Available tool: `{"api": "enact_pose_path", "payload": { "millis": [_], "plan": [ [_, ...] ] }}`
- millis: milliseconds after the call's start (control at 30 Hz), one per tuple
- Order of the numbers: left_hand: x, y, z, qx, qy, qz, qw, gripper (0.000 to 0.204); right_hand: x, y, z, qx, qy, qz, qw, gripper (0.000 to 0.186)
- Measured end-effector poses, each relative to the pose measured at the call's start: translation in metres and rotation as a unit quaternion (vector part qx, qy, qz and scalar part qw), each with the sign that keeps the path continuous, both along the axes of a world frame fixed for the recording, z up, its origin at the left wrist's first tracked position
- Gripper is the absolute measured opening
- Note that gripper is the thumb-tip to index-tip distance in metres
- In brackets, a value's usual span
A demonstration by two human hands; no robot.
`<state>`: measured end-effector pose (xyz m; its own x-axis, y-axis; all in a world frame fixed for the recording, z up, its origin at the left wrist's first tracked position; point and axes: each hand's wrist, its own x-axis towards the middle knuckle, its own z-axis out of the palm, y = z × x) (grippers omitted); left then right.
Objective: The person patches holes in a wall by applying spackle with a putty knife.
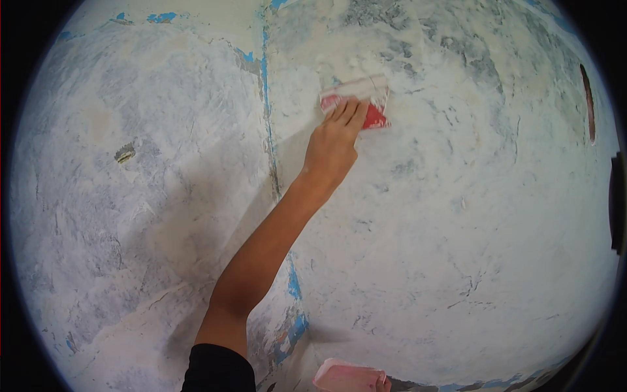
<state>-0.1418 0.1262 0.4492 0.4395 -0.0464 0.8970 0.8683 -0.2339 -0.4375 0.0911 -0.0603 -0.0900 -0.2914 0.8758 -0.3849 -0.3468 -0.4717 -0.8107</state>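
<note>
My left hand (333, 144) reaches up to the right and is closed on a red putty spreader (375, 117). Whitish filler coats the spreader's far edge, which lies against the plastered wall (418, 215). My fingers rest over the spreader's near side; the thumb is hidden. At the lower edge a pink, flat plate-like tool (349, 375) is partly in view, smeared with white. Beside its right end, a small part of my right hand (384, 385) shows, gripping it; most of that hand is out of the picture.
Two wall faces meet at a corner (266, 98) marked by flaking blue paint. Grey patches show through the filler at upper right. A small hole (124, 153) pits the left wall. A reddish slot (588, 104) and a dark object (617, 202) are at far right.
</note>
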Motion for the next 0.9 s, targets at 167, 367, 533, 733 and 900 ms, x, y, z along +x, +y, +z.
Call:
{"api": "enact_pose_path", "payload": {
  "millis": [167,367,533,733,900],
  "plan": [
    [-0.017,-0.054,0.011,-0.086,-0.113,-0.093,0.985,0.055,0.001,0.007,-0.007,0.030,0.006,-0.025,0.999,0.096],
    [-0.060,-0.038,0.128,0.062,-0.248,0.004,0.967,0.053,0.003,-0.009,0.025,0.025,-0.003,-0.014,1.000,0.095],
    [-0.011,-0.018,0.127,-0.017,-0.186,-0.059,0.981,0.055,0.005,-0.010,0.013,0.029,0.002,-0.030,0.999,0.093],
    [0.037,0.005,0.026,0.014,-0.021,-0.055,0.998,0.053,0.003,-0.003,0.002,0.023,0.014,-0.018,0.999,0.096],
    [0.028,-0.041,-0.007,-0.147,-0.041,-0.129,0.980,0.052,0.004,-0.003,0.015,0.013,-0.012,-0.013,1.000,0.098]
  ]
}}
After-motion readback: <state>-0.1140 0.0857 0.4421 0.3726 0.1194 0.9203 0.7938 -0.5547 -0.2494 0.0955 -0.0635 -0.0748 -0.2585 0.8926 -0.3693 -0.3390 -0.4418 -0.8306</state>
